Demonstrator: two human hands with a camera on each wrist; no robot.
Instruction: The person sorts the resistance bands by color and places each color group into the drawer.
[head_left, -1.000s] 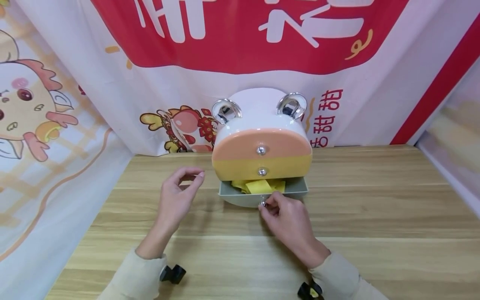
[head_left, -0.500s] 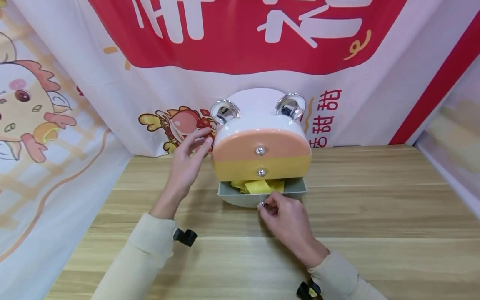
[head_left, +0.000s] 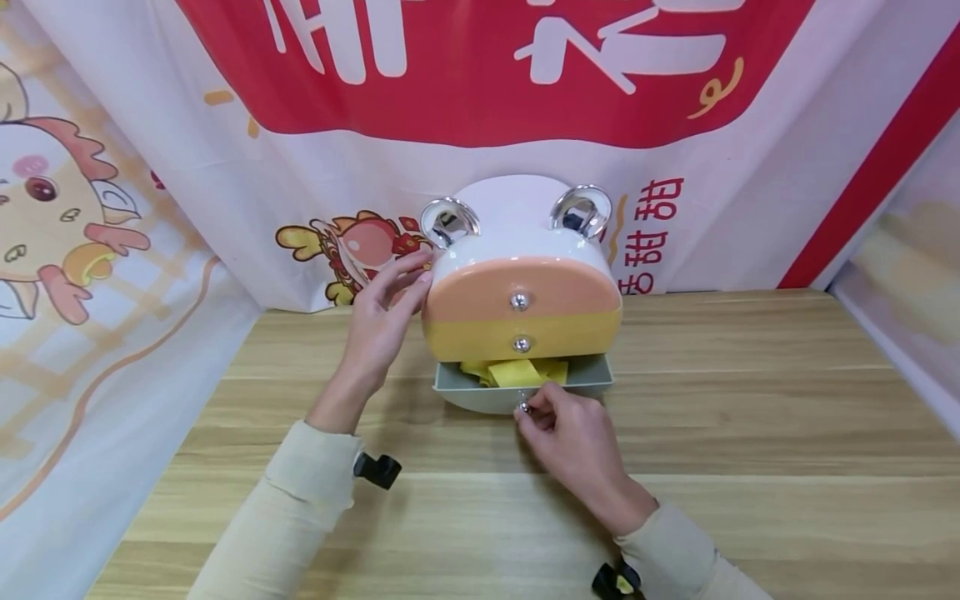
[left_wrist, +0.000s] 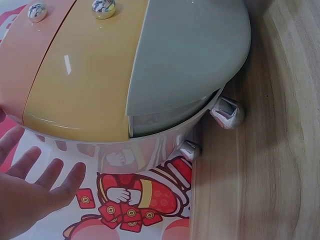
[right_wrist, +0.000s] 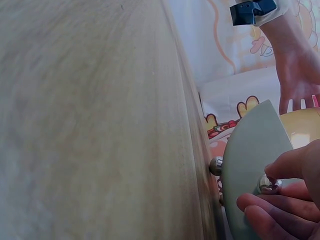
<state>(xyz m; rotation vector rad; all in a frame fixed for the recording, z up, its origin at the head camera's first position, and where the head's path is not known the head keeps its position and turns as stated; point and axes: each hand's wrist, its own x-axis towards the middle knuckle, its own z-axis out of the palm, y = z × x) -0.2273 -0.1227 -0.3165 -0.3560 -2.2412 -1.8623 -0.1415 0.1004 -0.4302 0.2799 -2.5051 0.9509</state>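
Half the yellow cloth under drawers.

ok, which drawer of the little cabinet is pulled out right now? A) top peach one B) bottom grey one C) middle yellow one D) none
B: the grey drawer juts out with yellow pieces showing inside, and the right hand pinches its knob; the peach drawer and yellow drawer sit flush.

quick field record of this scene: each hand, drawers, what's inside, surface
left hand: straight fingers against the side of the drawer box
right hand: pinches the knob of the grey bottom drawer
drawers: grey one pulled out; yellow drawer and orange drawer closed
inside: yellow cloth
surface: wooden table
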